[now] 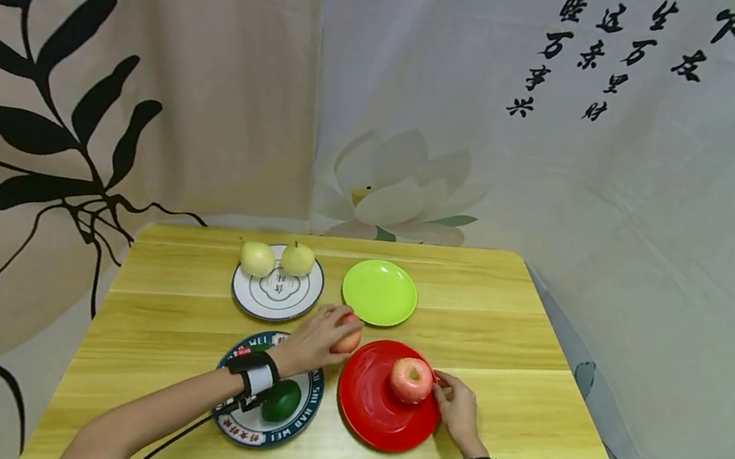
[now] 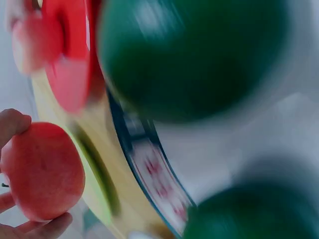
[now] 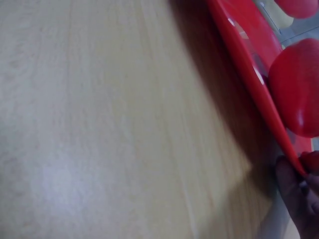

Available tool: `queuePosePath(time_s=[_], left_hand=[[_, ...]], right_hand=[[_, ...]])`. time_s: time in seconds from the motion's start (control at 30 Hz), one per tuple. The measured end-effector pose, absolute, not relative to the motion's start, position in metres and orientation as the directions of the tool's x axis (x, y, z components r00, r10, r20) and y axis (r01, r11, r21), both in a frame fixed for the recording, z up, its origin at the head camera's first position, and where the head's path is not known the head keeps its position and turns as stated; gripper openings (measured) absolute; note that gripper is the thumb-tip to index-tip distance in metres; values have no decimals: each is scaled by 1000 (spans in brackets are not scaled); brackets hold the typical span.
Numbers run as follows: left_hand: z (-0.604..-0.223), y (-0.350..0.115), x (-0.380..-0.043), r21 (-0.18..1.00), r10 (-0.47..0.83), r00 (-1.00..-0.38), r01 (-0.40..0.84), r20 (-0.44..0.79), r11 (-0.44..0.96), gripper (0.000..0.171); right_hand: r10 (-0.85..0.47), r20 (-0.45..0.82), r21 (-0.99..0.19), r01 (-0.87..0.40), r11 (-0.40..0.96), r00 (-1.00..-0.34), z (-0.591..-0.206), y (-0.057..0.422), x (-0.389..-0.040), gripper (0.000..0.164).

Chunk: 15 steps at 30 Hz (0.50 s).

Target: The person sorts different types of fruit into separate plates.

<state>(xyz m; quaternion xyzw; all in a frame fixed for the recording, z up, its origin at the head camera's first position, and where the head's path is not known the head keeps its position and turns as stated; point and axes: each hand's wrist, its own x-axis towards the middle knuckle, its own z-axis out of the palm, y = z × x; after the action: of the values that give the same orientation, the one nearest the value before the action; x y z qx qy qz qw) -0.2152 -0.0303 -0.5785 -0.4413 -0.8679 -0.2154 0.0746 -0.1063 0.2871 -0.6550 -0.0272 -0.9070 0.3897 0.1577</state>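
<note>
Open wood along the right side of the yellow wood-grain table (image 1: 520, 371) and along its left edge. Narrow bare gap between the white round plate with blue lettered rim (image 1: 307, 416) and the glossy red round plate (image 1: 373, 407). Centre obstructed: left hand (image 1: 316, 342) with a pinkish-red round apple (image 1: 349, 338). Left forearm (image 1: 166, 411) crosses above the blue-rimmed plate. Red plate's right rim: right hand (image 1: 458, 411) in the way, second pinkish-red apple (image 1: 411, 380) just inside. Flat lime-green plate (image 1: 380, 292): right side unobstructed.
</note>
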Motion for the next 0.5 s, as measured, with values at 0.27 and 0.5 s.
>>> queuePosePath(time_s=[0.27, 0.5], left_hand=[[-586, 9, -176, 379, 819, -536, 815, 203, 439, 53], [-607, 24, -165, 320, 853, -473, 861, 221, 395, 51]], right_hand=[[172, 270, -715, -78, 695, -948, -656, 287, -107, 24], [178, 227, -722, -43, 691, -957, -655, 287, -106, 26]])
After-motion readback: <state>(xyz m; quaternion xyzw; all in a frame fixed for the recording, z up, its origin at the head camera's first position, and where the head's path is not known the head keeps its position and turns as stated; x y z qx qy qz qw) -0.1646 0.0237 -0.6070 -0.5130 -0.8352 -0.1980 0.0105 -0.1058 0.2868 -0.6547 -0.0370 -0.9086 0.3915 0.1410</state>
